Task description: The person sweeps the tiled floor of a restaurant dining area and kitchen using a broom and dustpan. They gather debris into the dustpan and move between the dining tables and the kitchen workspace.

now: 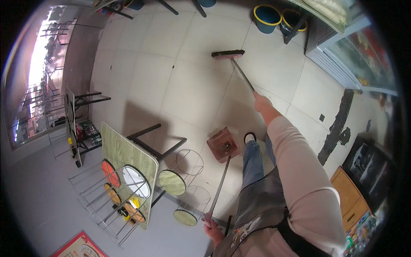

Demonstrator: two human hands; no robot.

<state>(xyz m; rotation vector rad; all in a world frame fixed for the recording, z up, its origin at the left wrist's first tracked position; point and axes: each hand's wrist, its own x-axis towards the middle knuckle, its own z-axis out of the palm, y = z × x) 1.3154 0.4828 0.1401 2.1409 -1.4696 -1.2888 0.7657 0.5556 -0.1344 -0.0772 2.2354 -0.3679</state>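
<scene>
My right hand [263, 103] grips the metal handle of a push-style broom [241, 71], arm stretched forward. The broom's pink head with dark bristles [228, 54] rests on the tiled floor ahead of me. Low at the left, my left hand [213, 230] holds the pink grip of a long-handled dustpan [221, 184]. Its reddish pan [223, 144] lies on the floor just beside my shoe [249, 138], with a small dark bit of debris inside. Broom head and pan are well apart.
A green-topped table [128, 147] stands at the left with several upturned stools on it. Two round stools [172, 182] are beside it. Dark buckets with yellow rims [267, 19] and a glass-fronted fridge [337, 54] are at the far right. A wooden cabinet [350, 199] is at my right.
</scene>
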